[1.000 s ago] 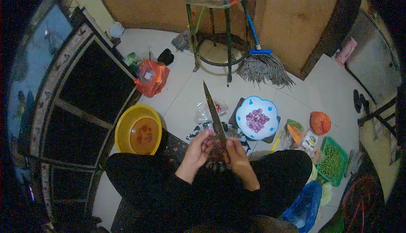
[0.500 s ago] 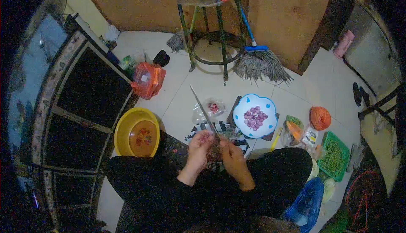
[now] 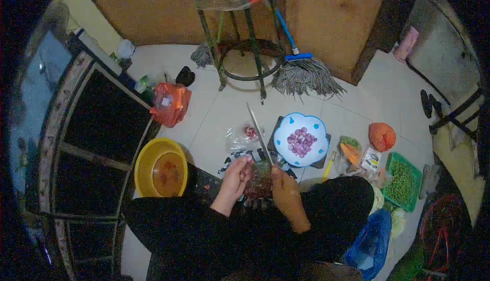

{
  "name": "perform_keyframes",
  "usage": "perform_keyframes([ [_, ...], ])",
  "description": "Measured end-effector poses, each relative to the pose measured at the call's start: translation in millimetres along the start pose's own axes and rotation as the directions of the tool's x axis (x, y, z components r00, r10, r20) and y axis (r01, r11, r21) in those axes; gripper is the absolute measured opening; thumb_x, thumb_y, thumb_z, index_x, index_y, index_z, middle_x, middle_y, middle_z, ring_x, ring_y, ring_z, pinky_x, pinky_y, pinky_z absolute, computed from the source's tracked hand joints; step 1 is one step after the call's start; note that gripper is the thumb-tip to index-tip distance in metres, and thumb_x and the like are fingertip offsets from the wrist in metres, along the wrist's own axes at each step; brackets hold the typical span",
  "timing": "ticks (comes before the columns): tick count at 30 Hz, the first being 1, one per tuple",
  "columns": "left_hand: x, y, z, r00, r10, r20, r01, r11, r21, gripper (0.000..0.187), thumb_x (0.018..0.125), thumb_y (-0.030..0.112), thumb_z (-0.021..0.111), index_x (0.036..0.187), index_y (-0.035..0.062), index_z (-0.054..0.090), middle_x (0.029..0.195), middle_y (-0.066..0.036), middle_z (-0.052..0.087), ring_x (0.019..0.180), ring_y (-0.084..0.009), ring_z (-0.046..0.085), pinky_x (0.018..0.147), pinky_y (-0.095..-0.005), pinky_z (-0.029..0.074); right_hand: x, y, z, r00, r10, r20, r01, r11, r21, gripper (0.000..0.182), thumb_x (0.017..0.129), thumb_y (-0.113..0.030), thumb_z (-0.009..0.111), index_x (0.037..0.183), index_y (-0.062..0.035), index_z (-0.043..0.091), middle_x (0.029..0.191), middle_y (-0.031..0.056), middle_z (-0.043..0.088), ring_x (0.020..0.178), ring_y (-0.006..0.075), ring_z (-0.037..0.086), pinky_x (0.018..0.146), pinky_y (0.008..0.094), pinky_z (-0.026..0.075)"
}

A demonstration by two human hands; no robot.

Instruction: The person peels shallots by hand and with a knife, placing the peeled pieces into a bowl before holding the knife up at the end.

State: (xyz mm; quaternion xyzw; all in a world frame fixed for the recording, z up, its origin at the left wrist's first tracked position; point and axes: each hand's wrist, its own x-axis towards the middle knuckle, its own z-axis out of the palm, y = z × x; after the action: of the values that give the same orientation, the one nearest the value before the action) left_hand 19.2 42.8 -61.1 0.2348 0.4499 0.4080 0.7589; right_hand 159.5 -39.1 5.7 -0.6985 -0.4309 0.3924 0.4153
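My right hand [image 3: 287,186] is wrapped round the handle of a long knife [image 3: 261,134], its blade pointing up and away from me. Close beside it, my left hand [image 3: 236,179] has its fingers closed on something small and pinkish, too blurred to name. Below and between the hands lie reddish-brown scraps [image 3: 258,185] on a black-and-white patterned bag [image 3: 240,155]. A white flower-shaped bowl with a blue rim [image 3: 315,157] holds several peeled purple shallots [image 3: 301,142], just beyond my right hand. Past the knife, a clear plastic bag [image 3: 236,139] holds small red pieces.
At the left stands a yellow basin [image 3: 143,171] with liquid and reddish bits. An orange bag [image 3: 171,105] lies behind it. A stool [image 3: 259,74] and a mop [image 3: 309,77] stand ahead. At the right are a yellow knife [image 3: 329,166], a green basket [image 3: 418,181] and a blue bag [image 3: 368,245].
The view has shifted, so most things appear slightly further left. My hands have moved a little apart, and the knife has moved away from my left hand, its blade still raised.
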Motion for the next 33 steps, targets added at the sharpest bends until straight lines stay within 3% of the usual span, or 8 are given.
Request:
perform_keyframes([
  [1, 12, -7, 3, 0.999, -0.005, -0.053, 0.009, 0.998, 0.067, 0.02, 0.087, 0.022, 0.056, 0.097, 0.0049, 0.056, 0.07, 0.006, 0.051, 0.051, -0.0021, 0.038, 0.043, -0.0163, 0.028, 0, 3, 0, 1.0, -0.019, 0.011, 0.019, 1.0, 0.018, 0.042, 0.094, -0.035, 0.037, 0.092, 0.0035, 0.056, 0.067, 0.0185, 0.055, 0.059, 0.0259, 0.049, 0.06, 0.036, 0.042],
  [4, 48, -34, 23, 0.998, 0.013, 0.062, -0.027, 0.976, 0.217, 0.025, 0.086, 0.025, 0.058, 0.098, 0.0028, 0.056, 0.065, 0.006, 0.048, 0.052, -0.0026, 0.038, 0.042, -0.0177, 0.027, 1, 13, 4, 0.998, -0.039, 0.058, 0.037, 0.998, 0.048, 0.043, 0.095, -0.035, 0.036, 0.09, 0.0037, 0.054, 0.067, 0.0152, 0.053, 0.061, 0.0225, 0.048, 0.06, 0.0342, 0.041],
  [7, 89, -54, 34, 0.943, -0.056, 0.328, -0.031, 0.966, 0.255, 0.029, 0.084, 0.026, 0.061, 0.098, 0.0016, 0.056, 0.062, 0.007, 0.045, 0.051, -0.0034, 0.038, 0.043, -0.0182, 0.028, 5, 24, 6, 0.997, -0.018, 0.07, 0.013, 0.997, 0.073, 0.042, 0.095, -0.034, 0.036, 0.085, 0.0034, 0.052, 0.064, 0.01, 0.051, 0.061, 0.0174, 0.046, 0.058, 0.0331, 0.04],
  [11, 99, -53, 45, 0.977, -0.141, 0.16, 0.134, 0.989, 0.055, 0.028, 0.082, 0.024, 0.063, 0.099, 0.0026, 0.057, 0.062, 0.004, 0.046, 0.05, -0.0063, 0.041, 0.045, -0.0202, 0.033, 6, 21, 1, 0.996, -0.076, -0.04, 0.08, 0.991, 0.108, 0.041, 0.095, -0.033, 0.037, 0.08, 0.0025, 0.051, 0.061, 0.0036, 0.046, 0.058, 0.0133, 0.042, 0.054, 0.0318, 0.037],
  [12, 98, -52, 34, 0.952, -0.179, 0.25, 0.182, 0.983, 0.012, 0.027, 0.083, 0.023, 0.06, 0.1, 0.0023, 0.057, 0.066, 0.002, 0.049, 0.053, -0.0073, 0.044, 0.045, -0.0209, 0.035, 4, 14, -1, 0.996, -0.074, -0.053, 0.078, 0.993, 0.088, 0.04, 0.095, -0.032, 0.037, 0.079, 0.0022, 0.05, 0.06, 0.0024, 0.045, 0.057, 0.0129, 0.041, 0.053, 0.0316, 0.037],
  [15, 60, -19, 37, 0.986, -0.16, 0.054, 0.159, 0.987, 0.014, 0.022, 0.086, 0.02, 0.057, 0.1, 0.0024, 0.057, 0.071, 0.002, 0.052, 0.056, -0.0072, 0.045, 0.046, -0.021, 0.035, 3, 8, -2, 0.999, 0.044, -0.005, -0.043, 0.992, 0.118, 0.04, 0.095, -0.033, 0.038, 0.077, -0.0002, 0.051, 0.059, 0.0017, 0.044, 0.055, 0.0123, 0.041, 0.052, 0.0292, 0.036],
  [22, 2, 13, 11, 0.99, 0.041, 0.137, -0.048, 0.998, 0.049, 0.03, 0.086, 0.01, 0.055, 0.114, 0.0003, 0.049, 0.086, -0.001, 0.054, 0.054, -0.0047, 0.04, 0.046, -0.0186, 0.033, 4, 27, 15, 0.998, 0.054, 0.034, -0.06, 0.971, 0.231, 0.034, 0.094, -0.037, 0.041, 0.092, -0.005, 0.052, 0.06, -0.0006, 0.043, 0.052, 0.0083, 0.039, 0.047, 0.0243, 0.033],
  [33, -59, 33, 24, 0.98, 0.147, 0.132, -0.148, 0.989, -0.002, 0.018, 0.086, 0.007, 0.055, 0.104, 0.0045, 0.056, 0.086, 0.001, 0.057, 0.056, -0.0044, 0.045, 0.046, -0.0173, 0.034, -15, 0, 5, 0.931, -0.074, 0.357, -0.148, 0.819, 0.554, 0.039, 0.095, -0.032, 0.04, 0.126, -0.0078, 0.046, 0.063, -0.0032, 0.044, 0.053, 0.0065, 0.037, 0.047, 0.022, 0.03],
])
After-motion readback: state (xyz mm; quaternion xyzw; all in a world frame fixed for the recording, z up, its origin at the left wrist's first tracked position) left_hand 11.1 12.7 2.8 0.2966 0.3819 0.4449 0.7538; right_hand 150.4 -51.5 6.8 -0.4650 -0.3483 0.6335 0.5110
